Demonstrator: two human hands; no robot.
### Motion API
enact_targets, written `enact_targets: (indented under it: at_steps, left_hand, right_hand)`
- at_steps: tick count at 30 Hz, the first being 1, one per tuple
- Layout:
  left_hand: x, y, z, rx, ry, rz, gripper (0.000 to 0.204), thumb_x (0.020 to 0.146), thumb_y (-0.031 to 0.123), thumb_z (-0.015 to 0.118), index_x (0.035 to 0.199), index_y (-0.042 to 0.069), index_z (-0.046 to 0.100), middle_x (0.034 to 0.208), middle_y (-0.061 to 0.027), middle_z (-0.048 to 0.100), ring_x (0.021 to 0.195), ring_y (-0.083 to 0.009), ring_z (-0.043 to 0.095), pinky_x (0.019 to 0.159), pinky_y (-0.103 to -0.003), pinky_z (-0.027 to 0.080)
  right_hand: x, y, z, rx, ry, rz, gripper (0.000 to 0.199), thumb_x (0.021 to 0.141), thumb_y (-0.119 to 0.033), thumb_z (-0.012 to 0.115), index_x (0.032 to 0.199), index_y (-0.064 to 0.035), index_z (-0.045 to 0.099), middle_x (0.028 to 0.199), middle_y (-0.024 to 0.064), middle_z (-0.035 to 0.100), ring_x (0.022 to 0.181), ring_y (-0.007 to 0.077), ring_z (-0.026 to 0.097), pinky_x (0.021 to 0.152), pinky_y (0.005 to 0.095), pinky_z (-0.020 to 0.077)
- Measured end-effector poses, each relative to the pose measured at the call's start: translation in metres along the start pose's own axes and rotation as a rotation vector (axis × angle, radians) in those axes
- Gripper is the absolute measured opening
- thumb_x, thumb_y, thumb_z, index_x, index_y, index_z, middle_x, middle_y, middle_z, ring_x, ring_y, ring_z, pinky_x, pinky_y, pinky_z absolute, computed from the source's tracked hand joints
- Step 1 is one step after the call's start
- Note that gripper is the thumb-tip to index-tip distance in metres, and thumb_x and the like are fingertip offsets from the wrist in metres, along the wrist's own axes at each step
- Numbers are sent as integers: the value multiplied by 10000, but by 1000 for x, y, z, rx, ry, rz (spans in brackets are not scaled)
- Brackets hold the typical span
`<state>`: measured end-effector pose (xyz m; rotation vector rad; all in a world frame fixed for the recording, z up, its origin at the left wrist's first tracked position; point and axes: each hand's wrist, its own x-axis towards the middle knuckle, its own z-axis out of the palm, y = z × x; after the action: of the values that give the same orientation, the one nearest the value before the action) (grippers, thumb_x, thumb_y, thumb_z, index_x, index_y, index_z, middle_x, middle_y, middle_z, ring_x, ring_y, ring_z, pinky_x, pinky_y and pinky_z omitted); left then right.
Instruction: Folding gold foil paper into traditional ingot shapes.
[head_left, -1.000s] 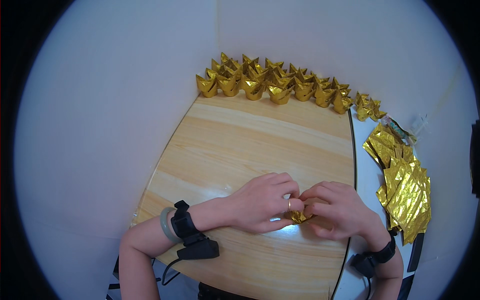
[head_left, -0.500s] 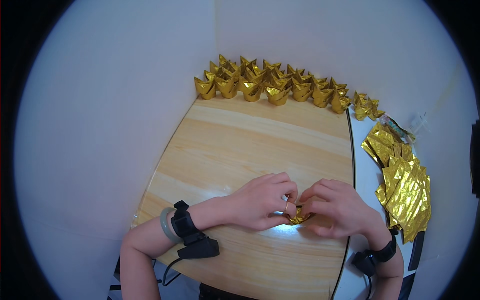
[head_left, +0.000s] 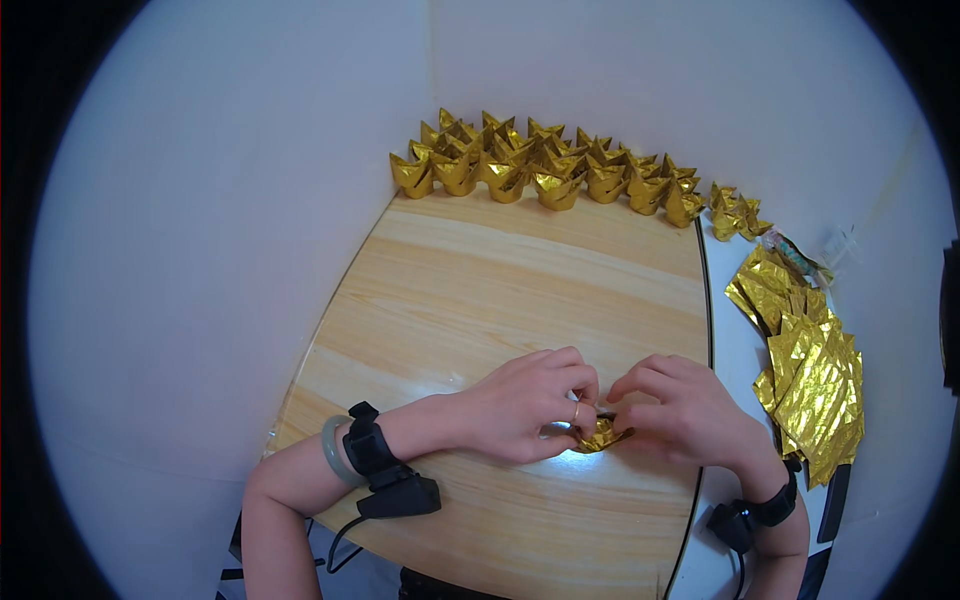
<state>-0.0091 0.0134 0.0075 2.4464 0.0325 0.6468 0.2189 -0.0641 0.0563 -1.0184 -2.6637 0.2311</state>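
Observation:
A small folded gold foil paper [head_left: 603, 437] sits between my two hands, low over the wooden table. My left hand [head_left: 530, 405], with a ring on one finger, pinches its left end between thumb and curled fingers. On the other side, my right hand [head_left: 680, 412] curls its fingers round the right end; its thumb is mostly hidden behind the hand. Part of the paper's shape is covered by my fingers. It looks like a boat-shaped paper ingot with a hollow middle, but its exact folds are too small to tell.
Rows of finished-looking gold paper ingots [head_left: 505, 172] line the back edge of the wooden table [head_left: 500, 280]. A few more ingots [head_left: 733, 212] stand on the white surface to the right. Below them lies a fanned stack of gold foil sheets [head_left: 820, 390], near a small coloured packet [head_left: 797, 258].
My right hand's fingers have shifted slightly, and its thumb has drawn in out of sight. More of the gold paper shows between the hands. My left hand keeps its pinch.

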Motion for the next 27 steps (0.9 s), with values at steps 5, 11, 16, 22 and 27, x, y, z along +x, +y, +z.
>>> enact_targets:
  at_steps: [5,11,16,22,27]
  left_hand:
    - [4,3,0,-20,60,-56,156,703,140,719,840,116,650,934,-47,539,894,-269,513,754,-373,430]
    - [2,2,-4,129,-10,-17,126,761,215,713,816,132,636,924,-38,524,894,-261,506,730,-379,427]
    - [3,1,-4,129,25,16,122,775,228,707,815,131,646,899,-26,533,875,-243,506,708,-370,433]
    - [-1,-2,-2,99,118,-59,159,782,182,713,908,110,649,944,-54,572,886,-275,525,757,-374,459]
    - [1,-8,-1,-65,395,-410,335,817,181,688,1102,54,565,1064,-110,554,1014,-318,516,887,-392,443]
  right_hand:
    - [0,-1,0,-23,13,-15,163,701,-175,734,808,-129,620,1011,-2,592,961,207,569,768,343,479]
    - [0,-2,-2,-29,55,-2,137,718,-194,739,795,-138,640,963,-10,586,905,197,572,717,326,475]
    - [-4,0,-6,-34,22,65,118,753,-226,734,783,-145,653,882,-7,584,831,196,579,657,316,467]
    - [-7,2,-3,153,-17,188,119,791,-215,715,834,-117,665,793,49,601,751,242,608,619,343,482]
    - [-6,19,-11,247,146,451,120,820,-136,675,905,-52,667,826,100,655,753,271,636,669,339,508]
